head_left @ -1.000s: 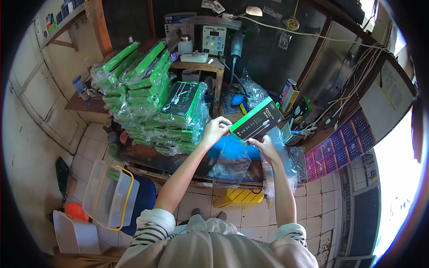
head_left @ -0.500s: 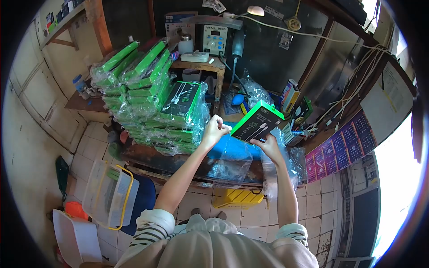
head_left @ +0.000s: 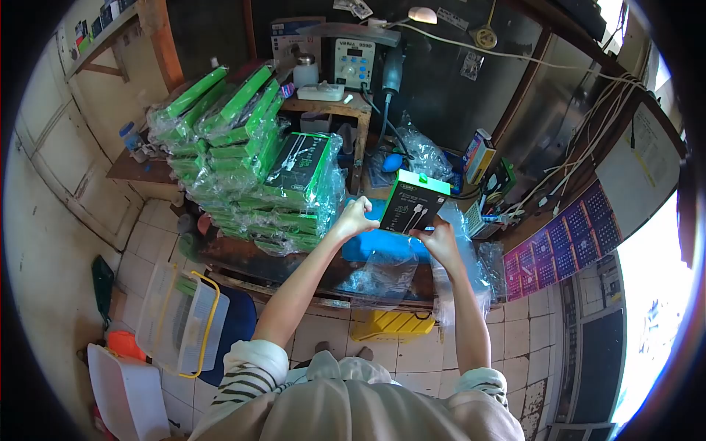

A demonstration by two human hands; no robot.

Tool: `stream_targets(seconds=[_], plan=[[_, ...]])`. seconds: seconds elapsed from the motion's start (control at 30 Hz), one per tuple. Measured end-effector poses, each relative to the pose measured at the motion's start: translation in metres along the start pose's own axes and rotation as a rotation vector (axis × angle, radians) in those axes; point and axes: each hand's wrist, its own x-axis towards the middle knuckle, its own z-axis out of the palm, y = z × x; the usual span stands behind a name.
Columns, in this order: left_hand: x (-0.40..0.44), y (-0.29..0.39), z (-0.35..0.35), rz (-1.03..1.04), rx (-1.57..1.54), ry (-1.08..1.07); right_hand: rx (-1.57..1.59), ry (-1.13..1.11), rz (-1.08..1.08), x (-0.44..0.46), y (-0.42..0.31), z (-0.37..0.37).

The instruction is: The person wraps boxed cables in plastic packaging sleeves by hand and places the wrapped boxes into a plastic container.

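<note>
Black-and-green box upright, tilted, above the blue mat. Right hand grasps its lower right corner. Left hand has curled fingers, thumb at the lower left edge; cannot tell whether it grips. Clear plastic lies on the bench, below the box in view. To the left, stacked wrapped boxes; beyond the box, a blue bulb beside more crumpled plastic.

The black-and-green box stands tilted above blue mat.
</note>
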Motion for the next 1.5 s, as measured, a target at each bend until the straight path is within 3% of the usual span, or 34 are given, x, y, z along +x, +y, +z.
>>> stream_targets(seconds=[0.03, 0.13, 0.27, 0.33, 0.5, 0.57, 0.63, 0.7, 0.83, 0.93, 1.07, 1.17, 1.33, 1.5], plan=[[0.0, 0.003, -0.003, -0.105, -0.118, -0.108, -0.011, -0.007, -0.016, 0.0, -0.001, -0.001], [0.007, -0.011, 0.002, 0.016, -0.083, -0.099, -0.042, 0.001, -0.024, -0.001, -0.003, -0.002], [-0.001, 0.006, -0.004, -0.017, -0.186, -0.127, -0.067, -0.015, -0.005, -0.003, -0.009, -0.004], [-0.001, 0.009, -0.006, -0.061, -0.239, -0.227, -0.148, 0.081, -0.123, -0.004, -0.008, -0.003], [0.002, 0.006, -0.002, 0.091, 0.073, 0.004, -0.068, 0.062, -0.064, -0.004, -0.005, -0.007], [-0.005, 0.005, 0.001, -0.122, -0.489, -0.011, -0.054, 0.083, -0.063, -0.004, -0.004, -0.008], [-0.009, 0.009, 0.001, -0.216, -0.433, -0.092, -0.062, 0.076, -0.057, -0.003, 0.0, -0.008], [-0.011, 0.007, 0.006, -0.347, -0.586, -0.267, -0.081, 0.057, -0.033, -0.004, 0.002, -0.008], [-0.014, 0.007, 0.011, -0.291, -0.705, -0.251, -0.021, 0.106, -0.032, -0.006, -0.001, -0.006], [-0.011, 0.0, 0.013, -0.141, -0.479, -0.218, -0.082, 0.095, 0.012, -0.012, -0.019, -0.01], [-0.015, 0.017, 0.007, -0.164, -0.348, -0.107, -0.057, 0.099, -0.016, -0.014, -0.016, -0.009], [-0.013, 0.019, 0.009, -0.326, -0.591, -0.121, -0.039, 0.092, 0.001, -0.017, -0.014, -0.01], [-0.013, 0.005, 0.013, -0.213, -0.639, -0.204, 0.024, 0.084, 0.042, -0.019, -0.015, -0.009], [-0.013, 0.01, 0.016, -0.085, -0.223, -0.033, 0.067, 0.09, -0.025, -0.02, -0.012, -0.006]])
